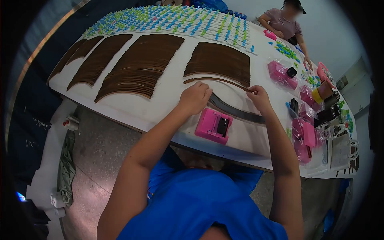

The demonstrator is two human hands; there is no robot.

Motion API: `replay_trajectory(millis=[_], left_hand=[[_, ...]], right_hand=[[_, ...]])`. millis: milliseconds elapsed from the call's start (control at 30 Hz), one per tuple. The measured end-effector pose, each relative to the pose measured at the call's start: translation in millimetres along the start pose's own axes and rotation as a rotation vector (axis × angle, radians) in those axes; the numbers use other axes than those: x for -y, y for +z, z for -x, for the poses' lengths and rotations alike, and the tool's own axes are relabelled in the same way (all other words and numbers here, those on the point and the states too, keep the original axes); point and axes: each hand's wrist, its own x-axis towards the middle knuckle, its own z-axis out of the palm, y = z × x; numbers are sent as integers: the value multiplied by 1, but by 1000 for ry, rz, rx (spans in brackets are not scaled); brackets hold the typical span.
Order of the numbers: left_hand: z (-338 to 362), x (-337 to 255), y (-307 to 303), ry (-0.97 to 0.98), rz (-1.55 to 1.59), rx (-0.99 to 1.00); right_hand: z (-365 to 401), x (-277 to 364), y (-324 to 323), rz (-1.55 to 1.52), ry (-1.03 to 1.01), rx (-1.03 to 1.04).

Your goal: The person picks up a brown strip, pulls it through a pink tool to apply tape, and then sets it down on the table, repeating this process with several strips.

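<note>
A thin curved brown strip [222,80] lies just below a block of similar brown strips [218,62] on the white table. At the strip's right end my right hand [260,97] is closed, pinching it. My left hand [196,98] rests near the strip's left part, its fingers pressed together; whether they hold anything is hidden. Under and between my hands runs a dark grey curved band [236,111]. Below my left hand sits a pink holder with a black part [212,127].
More brown strip stacks [140,66] lie to the left. Behind them stand rows of blue and green clips [176,20]. Pink boxes [282,75], black rolls and plastic bags crowd the right side. A co-worker [283,22] is at the far right edge, reaching toward scattered clips.
</note>
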Motion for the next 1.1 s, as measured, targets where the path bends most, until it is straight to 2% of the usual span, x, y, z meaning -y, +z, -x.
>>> replay_trajectory(millis=[67,200,267,300,367,467,1100], left_hand=[[-1,-4,1,32,-36,4],[-6,-4,2,73,-116,19],[-9,-2,2,83,-115,20],[-10,0,2,86,-118,20],[-14,2,1,91,-125,45],[-17,4,2,99,-135,71],[-34,5,8,37,-213,48]], right_hand=[[-6,-13,5,378,-186,-130],[16,4,13,458,-145,-228],[29,8,15,563,-328,-374],[37,12,15,566,-323,-379],[52,22,15,596,-331,-174],[63,34,22,736,-217,-64],[38,44,40,783,-103,-50]])
